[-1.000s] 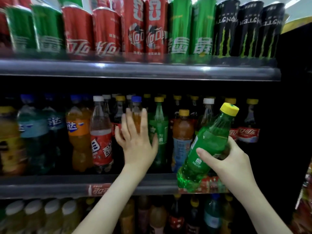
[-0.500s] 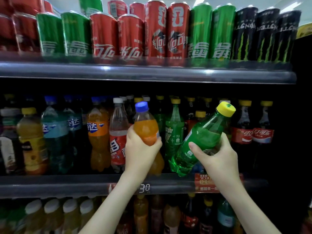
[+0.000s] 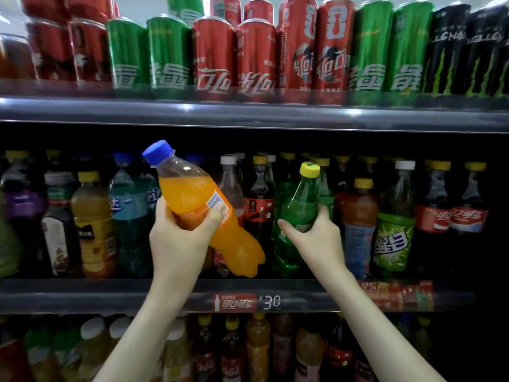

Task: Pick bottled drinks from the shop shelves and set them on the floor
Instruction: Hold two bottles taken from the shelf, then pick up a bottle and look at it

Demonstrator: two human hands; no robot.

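Forearms stretched from the lower edge of the view toward the shelves, bare and well apart. Nearest the camera, the left hand (image 3: 179,238) held the orange bottle (image 3: 198,205) in front of the shelving, its fingers (image 3: 215,217) clamped round the labelled middle. That bottle was tilted, its blue cap (image 3: 158,152) pointing up and to the left and its base down to the right, clear of the shelf. Just beside it, the right hand (image 3: 316,239) gripped the green bottle (image 3: 300,210), fingers (image 3: 287,228) curled round the lower body. The green one leaned slightly, yellow cap (image 3: 309,169) uppermost, with its base low among the standing stock; whether it touched the shelf could not be told.

Below the hands ran the dark front edge of the middle shelf (image 3: 110,295), carrying a red price tag (image 3: 248,301) marked 30. Behind both held drinks stood rows of shelf bottles (image 3: 395,232): cola, green soda, tea and blue-labelled ones, mostly upright with yellow, white or blue tops. Beneath, more lower bottles (image 3: 257,343) showed dimly. Farthest up, the upper shelf (image 3: 248,114) bore red cans (image 3: 256,59), green cans (image 3: 148,53) and black cans (image 3: 451,48), blurred at the left.
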